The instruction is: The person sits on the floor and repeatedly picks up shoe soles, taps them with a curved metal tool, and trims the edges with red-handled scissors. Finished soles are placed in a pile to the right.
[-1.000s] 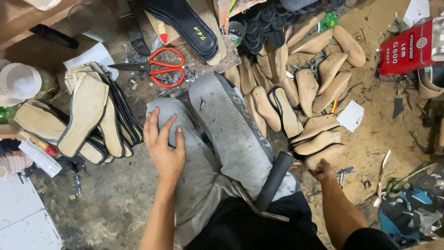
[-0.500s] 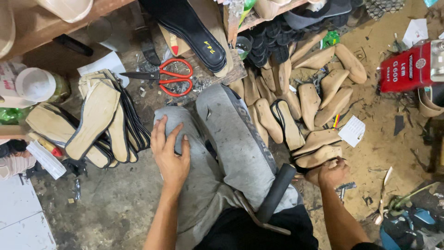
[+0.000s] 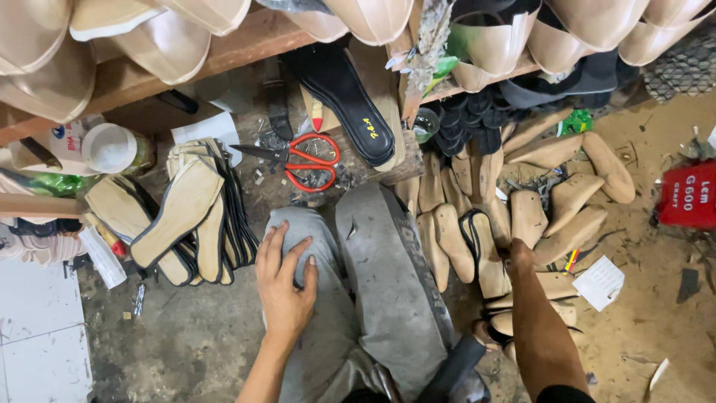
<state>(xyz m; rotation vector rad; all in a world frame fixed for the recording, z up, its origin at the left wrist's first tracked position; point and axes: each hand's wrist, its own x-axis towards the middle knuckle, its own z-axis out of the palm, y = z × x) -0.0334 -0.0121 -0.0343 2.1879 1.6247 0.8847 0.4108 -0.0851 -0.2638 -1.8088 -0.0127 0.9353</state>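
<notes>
Dozens of shoe parts fill my view, so I start with the biggest thing: the dirt floor (image 3: 186,336), grey and littered. Next, the wooden shelf (image 3: 246,45) across the top, with pale shoe uppers hanging over its edge. Below it I see my operator's grey trouser legs, and a worn grey slab (image 3: 388,276) lies along the right thigh.

Right of that, a heap of tan wooden shoe lasts (image 3: 537,201) spreads over the ground. On the left, a fanned stack of beige insoles (image 3: 186,216) with dark edges leans by the left knee. A black sole (image 3: 350,104) rests on a board up top, toe pointing down-right.

Now the hands. The left hand (image 3: 285,287) lies flat on the left knee, fingers spread, palm down, holding nothing. The right hand (image 3: 518,257) is down among the lasts, touching the pile next to a last ringed by a dark band (image 3: 477,246); the forearm hides the fingers, so I cannot tell whether they are closed round anything.

Smaller bits: a red box (image 3: 688,195) at the right edge, red-handled scissors (image 3: 302,160) lying shut just beyond the knees, a white-lidded jar (image 3: 112,148) at left, and a white paper scrap (image 3: 600,282) near the right forearm.
</notes>
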